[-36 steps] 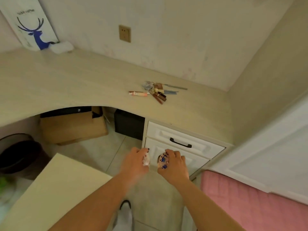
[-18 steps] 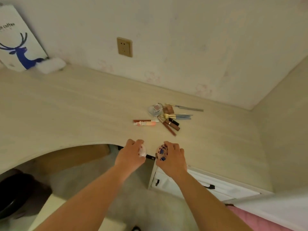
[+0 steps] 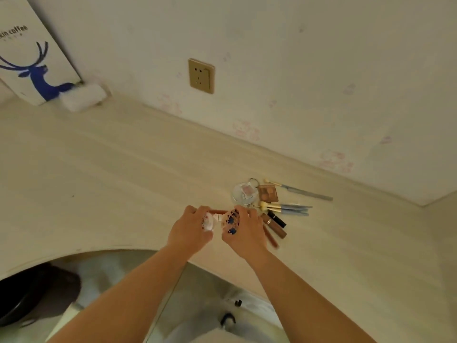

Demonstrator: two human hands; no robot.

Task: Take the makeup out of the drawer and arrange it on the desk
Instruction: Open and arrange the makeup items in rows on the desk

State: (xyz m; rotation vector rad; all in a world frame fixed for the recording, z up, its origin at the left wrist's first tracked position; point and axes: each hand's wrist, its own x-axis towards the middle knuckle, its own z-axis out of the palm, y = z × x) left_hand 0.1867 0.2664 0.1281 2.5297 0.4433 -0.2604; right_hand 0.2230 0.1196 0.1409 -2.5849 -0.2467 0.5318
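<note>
— Fingers of the left hand [image 3: 190, 231] are curled round a small white item with reddish markings [image 3: 208, 222]; those of the right hand [image 3: 243, 233] are clamped on a rounded piece with a blue floral print [image 3: 231, 220]. Both hands hover just over the desk [image 3: 111, 174], side by side.

— What are those two pieces?

— Hard to say; they're mostly hidden in the grips, possibly small makeup pots or compacts.

— And what's already laid out?

— A cluster just beyond and right of the hands: a clear round case with a pink pan [image 3: 243, 194], a brown eyeshadow palette [image 3: 267, 193], blue-handled brushes [image 3: 284, 207], a long single brush [image 3: 299, 190] nearer the wall, and dark and brown lip tubes [image 3: 275, 224] touching one another. A slim orange-red tube [image 3: 217, 212] peeks out between the hands.

— So how far along?

— I'd judge well on: many pieces are out, and these two are about to join them. They lie in a loose heap, though, so the arranging itself looks undone. The drawer is out of view, so I cannot tell whether more remains inside.
</note>
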